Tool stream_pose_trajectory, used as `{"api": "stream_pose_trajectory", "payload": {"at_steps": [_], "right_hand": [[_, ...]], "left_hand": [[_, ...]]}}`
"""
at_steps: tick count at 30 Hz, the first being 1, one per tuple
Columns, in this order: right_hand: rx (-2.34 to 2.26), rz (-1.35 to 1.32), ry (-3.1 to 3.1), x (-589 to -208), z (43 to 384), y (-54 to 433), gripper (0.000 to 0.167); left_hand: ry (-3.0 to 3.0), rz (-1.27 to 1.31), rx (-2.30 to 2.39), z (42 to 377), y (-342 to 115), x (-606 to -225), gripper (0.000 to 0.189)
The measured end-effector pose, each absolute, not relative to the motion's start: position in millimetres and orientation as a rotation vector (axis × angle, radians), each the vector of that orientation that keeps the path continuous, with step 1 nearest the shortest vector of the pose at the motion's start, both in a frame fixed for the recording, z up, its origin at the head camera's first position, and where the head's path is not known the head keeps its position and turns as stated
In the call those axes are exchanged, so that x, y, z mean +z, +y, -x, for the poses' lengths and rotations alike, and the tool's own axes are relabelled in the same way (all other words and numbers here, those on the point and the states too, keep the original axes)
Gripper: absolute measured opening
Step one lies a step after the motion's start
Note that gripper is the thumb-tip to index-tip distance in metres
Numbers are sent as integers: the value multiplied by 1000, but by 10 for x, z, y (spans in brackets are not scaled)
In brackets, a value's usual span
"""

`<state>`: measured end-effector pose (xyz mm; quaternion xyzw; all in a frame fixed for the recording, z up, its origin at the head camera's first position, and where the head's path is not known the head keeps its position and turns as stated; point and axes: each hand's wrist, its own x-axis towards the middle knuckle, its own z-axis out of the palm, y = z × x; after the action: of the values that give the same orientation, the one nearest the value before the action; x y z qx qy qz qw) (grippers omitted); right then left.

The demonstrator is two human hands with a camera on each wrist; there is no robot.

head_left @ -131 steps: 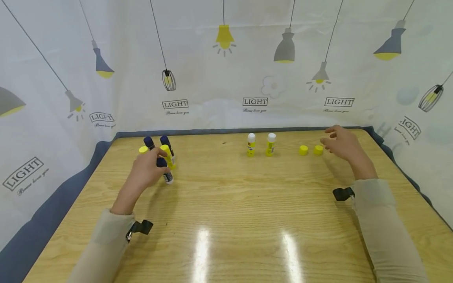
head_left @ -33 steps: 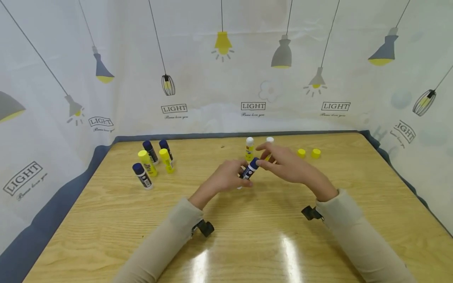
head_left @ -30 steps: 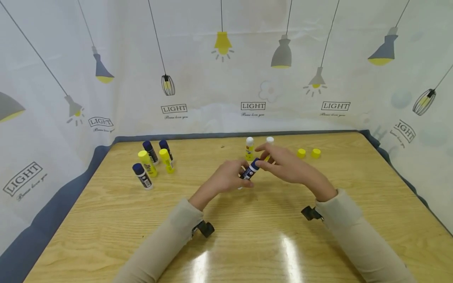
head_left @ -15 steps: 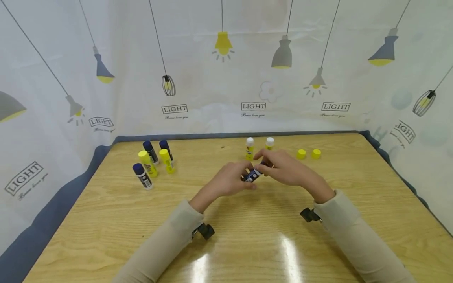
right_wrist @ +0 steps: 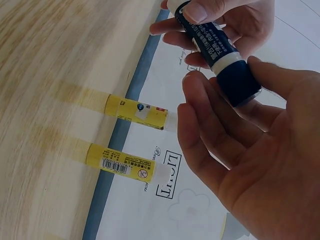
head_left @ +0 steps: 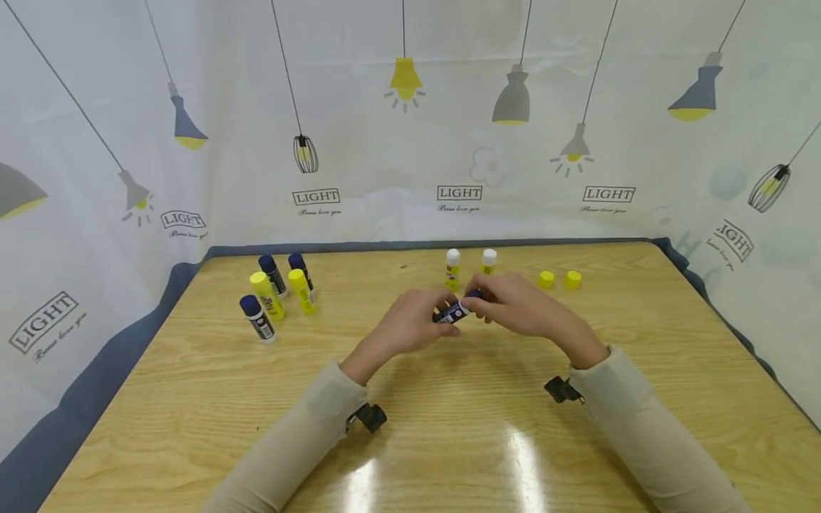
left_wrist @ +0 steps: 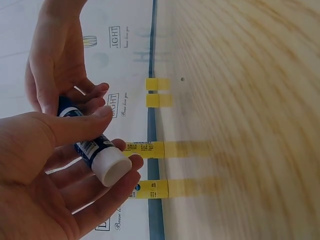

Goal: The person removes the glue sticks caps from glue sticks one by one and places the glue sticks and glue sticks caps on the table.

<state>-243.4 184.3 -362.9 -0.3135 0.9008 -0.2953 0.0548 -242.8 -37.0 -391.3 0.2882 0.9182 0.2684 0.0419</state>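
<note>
Over the middle of the table, my left hand (head_left: 413,320) grips a navy glue stick (right_wrist: 212,42) by its lower body, thumb on one side and fingers on the other. The stick tilts, its white base (left_wrist: 112,167) toward the left and its navy cap (right_wrist: 236,84) toward the right. My right hand (head_left: 516,306) pinches that cap between thumb and fingers. A white ring shows between cap and label. Just behind the hands stand two uncapped yellow glue sticks, the left one (head_left: 452,271) and the right one (head_left: 489,261), with white tops.
At the back left stand several capped glue sticks, among them a navy one (head_left: 259,319) in front and a yellow one (head_left: 301,291). Two loose yellow caps, one (head_left: 546,279) left of the other (head_left: 574,279), lie right of the hands. A printed curtain (head_left: 359,221) borders the table's far edge.
From the left group and the yellow caps, my hands have come together in the middle with the navy glue stick. Over the last second it tips flatter, and my right fingers close round its cap.
</note>
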Motion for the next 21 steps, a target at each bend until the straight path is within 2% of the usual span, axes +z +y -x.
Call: {"api": "stream_pose_trajectory", "payload": {"at_steps": [21], "right_hand": [[-896, 1021, 2765, -3656, 2463, 1848, 18]], "left_hand": [[2763, -918, 880, 2484, -410, -3946, 34]]}}
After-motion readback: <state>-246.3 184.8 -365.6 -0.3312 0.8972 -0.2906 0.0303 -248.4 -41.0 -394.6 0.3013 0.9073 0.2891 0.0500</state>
